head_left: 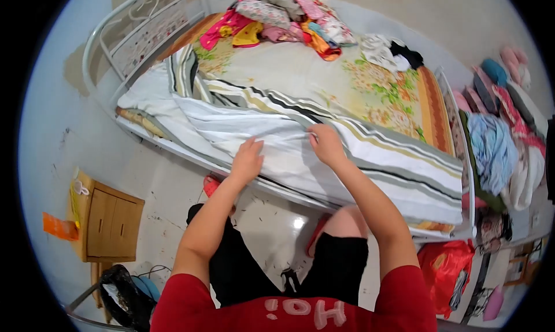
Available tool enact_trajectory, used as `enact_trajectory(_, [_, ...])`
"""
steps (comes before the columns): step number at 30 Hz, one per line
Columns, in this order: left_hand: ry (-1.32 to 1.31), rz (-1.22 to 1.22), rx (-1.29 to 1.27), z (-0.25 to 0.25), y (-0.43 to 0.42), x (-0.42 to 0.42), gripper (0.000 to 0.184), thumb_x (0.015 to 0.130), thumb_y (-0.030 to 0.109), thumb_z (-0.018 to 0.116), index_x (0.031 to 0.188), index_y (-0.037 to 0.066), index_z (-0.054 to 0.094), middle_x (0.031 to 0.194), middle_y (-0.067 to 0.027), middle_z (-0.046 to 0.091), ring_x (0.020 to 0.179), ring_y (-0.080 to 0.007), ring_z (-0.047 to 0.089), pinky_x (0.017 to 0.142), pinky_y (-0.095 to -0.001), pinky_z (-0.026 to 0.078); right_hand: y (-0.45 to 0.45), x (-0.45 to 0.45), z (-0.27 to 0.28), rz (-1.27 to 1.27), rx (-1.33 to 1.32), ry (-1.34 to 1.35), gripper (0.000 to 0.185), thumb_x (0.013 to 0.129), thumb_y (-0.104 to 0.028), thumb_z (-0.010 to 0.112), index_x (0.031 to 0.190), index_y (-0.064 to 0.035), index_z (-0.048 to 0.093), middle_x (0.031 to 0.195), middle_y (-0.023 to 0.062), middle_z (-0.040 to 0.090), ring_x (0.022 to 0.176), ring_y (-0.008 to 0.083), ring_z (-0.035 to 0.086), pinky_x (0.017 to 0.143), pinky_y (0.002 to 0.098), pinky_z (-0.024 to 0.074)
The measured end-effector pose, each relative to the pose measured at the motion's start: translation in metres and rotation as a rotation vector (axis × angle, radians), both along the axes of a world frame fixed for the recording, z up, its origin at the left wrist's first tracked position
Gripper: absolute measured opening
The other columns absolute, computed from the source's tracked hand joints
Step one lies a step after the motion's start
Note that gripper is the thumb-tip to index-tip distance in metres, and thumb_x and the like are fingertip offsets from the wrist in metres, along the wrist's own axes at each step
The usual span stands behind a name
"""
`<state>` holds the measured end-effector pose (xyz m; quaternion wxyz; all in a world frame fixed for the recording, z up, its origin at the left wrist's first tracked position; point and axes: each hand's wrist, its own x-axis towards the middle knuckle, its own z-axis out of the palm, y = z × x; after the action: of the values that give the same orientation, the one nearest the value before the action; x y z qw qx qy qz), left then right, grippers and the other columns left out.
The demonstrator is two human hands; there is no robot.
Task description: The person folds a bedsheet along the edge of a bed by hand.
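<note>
A striped white, grey and black sheet (277,135) lies along the near side of the bed, partly folded over and bunched at its left end. My left hand (248,160) rests on its white part near the bed's front edge, fingers a little apart. To the right and slightly farther in, my right hand (327,144) pinches a fold of the same sheet between thumb and fingers. Beyond the sheet shows a flowered yellow and orange mattress cover (272,66).
Clothes and a pillow (263,13) are heaped at the far side, with white and black garments (381,52) nearby. Metal bed rails (92,66) bound the ends. More clothes (491,150) hang or lie at right. A wooden cabinet (115,225) stands at left; a red bag (442,274) is lower right.
</note>
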<state>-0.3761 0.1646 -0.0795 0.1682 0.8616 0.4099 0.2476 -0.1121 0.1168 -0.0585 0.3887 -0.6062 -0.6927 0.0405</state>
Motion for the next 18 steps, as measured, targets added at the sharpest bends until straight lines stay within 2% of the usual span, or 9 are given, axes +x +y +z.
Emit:
enact_trajectory(3, [0.005,0.002,-0.035,0.011,0.016,0.001,0.048,0.082,0.015,0.06,0.128,0.006,0.047,0.137,-0.0223,0.04,0.12,-0.0386,0.044,0.1,-0.0419,0.038,0.071,-0.033,-0.009,-0.04,0.106,-0.161,0.016,0.077,-0.011,0.062,0.09,-0.0031,0.064,0.092,0.0149,0.064,0.093,0.0334,0.058,0.08,0.0422,0.0474])
enact_trajectory(5, [0.144,-0.061,-0.175,0.01,0.031,-0.002,0.054,0.083,0.018,0.059,0.133,0.009,0.042,0.139,-0.022,0.038,0.12,-0.0377,0.046,0.099,-0.042,0.039,0.102,-0.041,-0.012,-0.199,-0.245,-0.392,0.017,0.079,-0.016,0.062,0.09,-0.0037,0.064,0.092,0.0141,0.064,0.089,0.0341,0.06,0.077,0.0429,0.0488])
enact_trajectory(6, [0.136,-0.05,-0.183,0.011,0.036,-0.003,0.054,0.083,0.018,0.059,0.133,0.009,0.042,0.139,-0.022,0.038,0.12,-0.0377,0.046,0.099,-0.042,0.039,0.116,-0.039,-0.016,-0.187,-0.249,-0.4,0.017,0.079,-0.016,0.062,0.09,-0.0037,0.064,0.092,0.0141,0.064,0.089,0.0341,0.06,0.077,0.0429,0.0488])
enact_trajectory(8, [0.347,-0.167,-0.291,0.012,0.041,-0.006,0.058,0.083,0.021,0.058,0.137,0.012,0.039,0.139,-0.0218,0.038,0.118,-0.0371,0.047,0.097,-0.0421,0.041,0.133,-0.028,-0.02,-0.238,-0.501,-0.635,0.018,0.081,-0.018,0.06,0.091,-0.0052,0.065,0.091,0.0136,0.065,0.084,0.0339,0.061,0.076,0.0432,0.0499])
enact_trajectory(10, [0.383,-0.188,-0.307,0.012,0.047,-0.006,0.059,0.084,0.023,0.057,0.139,0.015,0.038,0.139,-0.022,0.038,0.117,-0.0369,0.049,0.096,-0.042,0.042,0.144,-0.007,-0.012,-0.322,-0.224,-0.432,0.017,0.085,-0.019,0.055,0.09,-0.0056,0.065,0.089,0.0146,0.065,0.079,0.0336,0.062,0.074,0.0426,0.0492])
enact_trajectory(12, [0.441,-0.222,-0.308,0.009,0.052,-0.005,0.058,0.084,0.025,0.057,0.138,0.015,0.038,0.137,-0.0221,0.04,0.113,-0.0371,0.052,0.093,-0.0417,0.043,0.135,0.002,0.041,-0.431,0.14,-0.155,0.015,0.087,-0.017,0.054,0.089,-0.0048,0.064,0.086,0.0149,0.064,0.08,0.032,0.062,0.072,0.0417,0.048])
enact_trajectory(14, [0.46,-0.241,-0.315,0.013,0.055,-0.001,0.058,0.085,0.026,0.057,0.138,0.016,0.039,0.135,-0.022,0.041,0.109,-0.0373,0.054,0.091,-0.042,0.045,0.103,-0.002,0.093,-0.401,0.369,0.039,0.01,0.087,-0.012,0.056,0.088,-0.0034,0.062,0.084,0.0137,0.063,0.079,0.0315,0.06,0.069,0.0403,0.0466])
enact_trajectory(16, [0.477,-0.258,-0.321,0.019,0.055,-0.001,0.058,0.085,0.027,0.058,0.138,0.016,0.039,0.134,-0.022,0.042,0.105,-0.0374,0.056,0.088,-0.0424,0.046,0.058,-0.017,0.113,-0.428,0.524,0.087,0.005,0.084,-0.005,0.06,0.088,-0.003,0.06,0.083,0.0129,0.061,0.077,0.0307,0.059,0.069,0.0384,0.046])
enact_trajectory(18, [0.432,-0.303,-0.206,0.024,0.051,0.001,0.044,0.084,0.029,0.058,0.125,0.013,0.053,0.117,-0.0189,0.056,0.092,-0.0334,0.061,0.079,-0.0434,0.048,0.017,-0.02,0.088,-0.395,0.32,-0.035,0.007,0.082,0.0,0.059,0.089,-0.0026,0.059,0.082,0.0131,0.059,0.077,0.0317,0.058,0.07,0.0375,0.0456])
